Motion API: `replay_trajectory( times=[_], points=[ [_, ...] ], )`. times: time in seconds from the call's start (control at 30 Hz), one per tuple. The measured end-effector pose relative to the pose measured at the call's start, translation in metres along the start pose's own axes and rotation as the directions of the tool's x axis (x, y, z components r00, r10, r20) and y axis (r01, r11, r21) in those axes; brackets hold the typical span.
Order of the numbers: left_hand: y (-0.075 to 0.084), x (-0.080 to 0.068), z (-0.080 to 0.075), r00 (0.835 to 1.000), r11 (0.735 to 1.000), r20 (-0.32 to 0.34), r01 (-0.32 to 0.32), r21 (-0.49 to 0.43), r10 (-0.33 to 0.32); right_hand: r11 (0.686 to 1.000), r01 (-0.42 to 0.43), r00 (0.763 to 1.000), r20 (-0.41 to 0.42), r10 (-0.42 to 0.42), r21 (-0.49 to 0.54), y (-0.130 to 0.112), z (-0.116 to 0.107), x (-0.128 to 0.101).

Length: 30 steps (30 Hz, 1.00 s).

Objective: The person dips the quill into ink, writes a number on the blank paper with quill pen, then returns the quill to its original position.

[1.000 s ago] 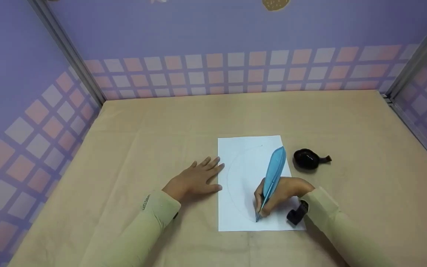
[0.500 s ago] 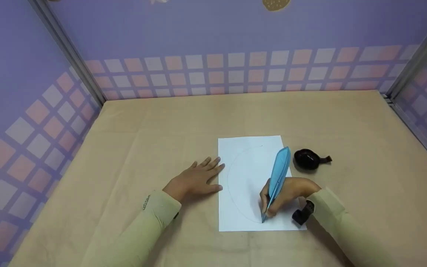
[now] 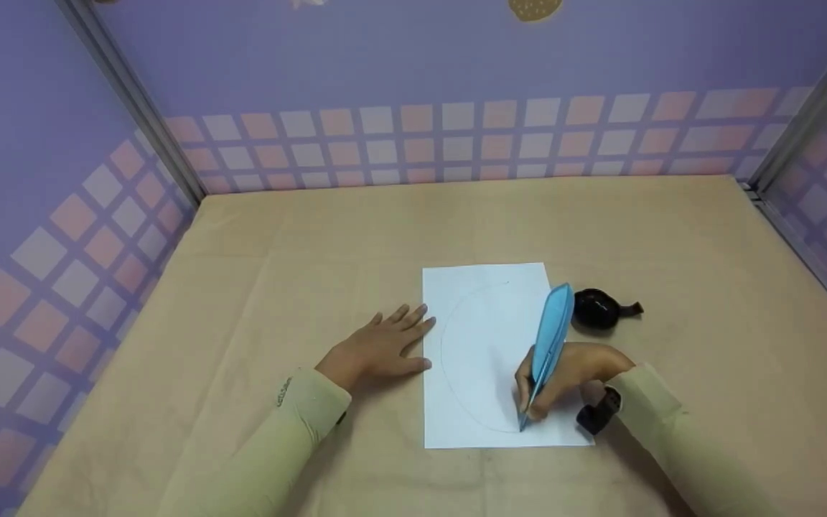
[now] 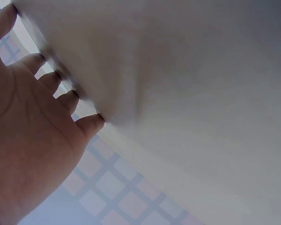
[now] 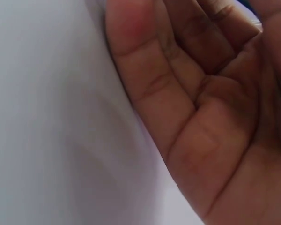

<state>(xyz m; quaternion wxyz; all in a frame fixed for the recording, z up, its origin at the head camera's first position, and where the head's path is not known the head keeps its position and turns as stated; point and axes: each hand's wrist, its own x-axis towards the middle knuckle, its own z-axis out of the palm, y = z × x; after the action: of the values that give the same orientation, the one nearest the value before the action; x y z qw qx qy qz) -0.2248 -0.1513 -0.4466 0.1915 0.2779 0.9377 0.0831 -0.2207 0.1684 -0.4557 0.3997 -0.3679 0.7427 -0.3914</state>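
Note:
A white sheet of paper (image 3: pixel 474 345) lies on the table, bearing a thin curved line that bows to the left. My right hand (image 3: pixel 564 377) pinches a blue feather-shaped pen (image 3: pixel 551 330), its tip at the lower end of that curve. In the right wrist view the curled fingers (image 5: pixel 154 84) rest along the paper, and most of the pen is hidden. My left hand (image 3: pixel 381 348) lies flat with spread fingers, its fingertips at the paper's left edge. The left wrist view shows that palm (image 4: pixel 33 126) and the fingertips pressed down.
A glossy black, round object with a short neck (image 3: pixel 596 310) sits right of the paper, partly overlapped by the feather. The beige tablecloth (image 3: pixel 313 237) runs back to a purple wall (image 3: pixel 413 57) with pink and white squares. A black wrist camera (image 3: pixel 598 413) hangs at my right wrist.
My right hand and the pen have slid a little to the right, and the drawn curve has grown longer along the bottom. The left hand stays in place.

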Motion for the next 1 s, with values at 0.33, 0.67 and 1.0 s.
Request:
replay_trajectory(
  times=[0.33,0.67,1.0],
  points=[
    [0.001,0.000,0.000,1.000,1.000,0.004,0.010,0.011,-0.010,0.999,-0.016,0.999,-0.031,0.015,-0.039,0.003,-0.005,-0.011],
    [0.001,-0.001,0.001,1.000,1.000,0.001,0.012,0.023,-0.012,0.997,-0.001,0.999,-0.049,-0.003,-0.078,0.007,-0.012,-0.021],
    [0.000,0.000,0.001,1.000,1.000,0.010,0.014,0.027,-0.014,0.993,-0.097,0.994,-0.049,0.093,-0.073,0.007,-0.017,-0.026]
  ],
)
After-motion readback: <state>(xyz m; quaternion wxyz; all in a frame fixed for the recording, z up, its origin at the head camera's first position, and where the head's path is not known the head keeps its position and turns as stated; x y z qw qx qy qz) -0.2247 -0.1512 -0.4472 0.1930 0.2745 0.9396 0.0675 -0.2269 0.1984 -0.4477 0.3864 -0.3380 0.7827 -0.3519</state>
